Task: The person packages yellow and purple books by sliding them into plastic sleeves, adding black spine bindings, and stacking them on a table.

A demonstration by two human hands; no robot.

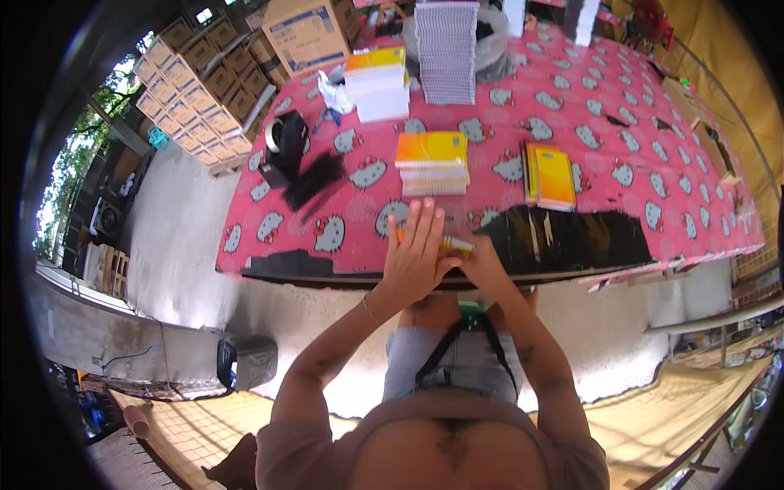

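A yellow-orange notebook point(456, 243) is at the table's front edge, mostly covered by my hands. My left hand point(415, 249) lies over it with the fingers stretched out flat. Curled at the notebook's right end is my right hand point(483, 263), its fingertips partly hidden. Just beyond them stands a short stack of yellow-covered notebooks point(433, 151), with pale page edges facing me. Farther right, a small pile of yellow-orange notebooks point(553, 175) rests on the pink patterned tablecloth point(367, 208).
A black tape dispenser point(282, 151) and a dark brush-like thing point(314, 180) lie at the left. Toward the back are a taller notebook stack point(380, 90), a high pile of books point(446, 53) and a cardboard box point(306, 37). Black patches point(572, 237) cover the front edge.
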